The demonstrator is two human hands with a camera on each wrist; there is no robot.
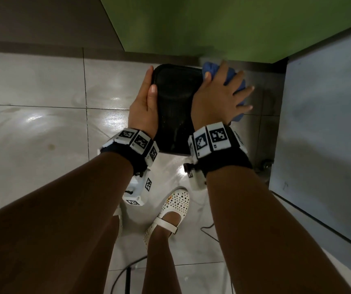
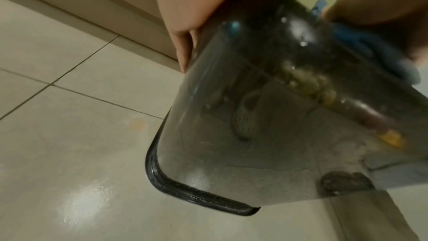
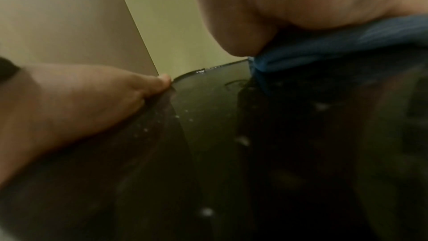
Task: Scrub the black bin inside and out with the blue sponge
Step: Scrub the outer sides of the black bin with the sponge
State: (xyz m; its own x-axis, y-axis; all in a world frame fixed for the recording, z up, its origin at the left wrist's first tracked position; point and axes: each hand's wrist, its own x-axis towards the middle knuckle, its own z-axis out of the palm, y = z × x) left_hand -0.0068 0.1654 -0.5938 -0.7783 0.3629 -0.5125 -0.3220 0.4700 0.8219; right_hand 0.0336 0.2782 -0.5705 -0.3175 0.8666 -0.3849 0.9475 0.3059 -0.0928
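The black bin [image 1: 174, 102] is lifted off the floor and lies tilted, its rimmed opening pointing away from me and one glossy wall facing up. My left hand [image 1: 149, 88] grips its left edge, thumb on the upper wall and fingers round the side. My right hand [image 1: 223, 96] covers the blue sponge [image 1: 210, 67] and holds it against the bin's right far corner, fingers spread over it. The left wrist view shows the bin [image 2: 254, 135], its rim lip and the sponge [image 2: 361, 43]. Up close in the right wrist view, my thumb sits on the sponge [image 3: 324, 47] against the wet bin [image 3: 208, 116].
A glossy pale tiled floor [image 1: 43, 124] lies below. A green panel [image 1: 212, 28] stands just behind the bin and a grey-blue cabinet side [image 1: 329, 124] closes off the right. My white perforated shoes [image 1: 170, 211] and a black cable [image 1: 125, 274] are on the floor near me.
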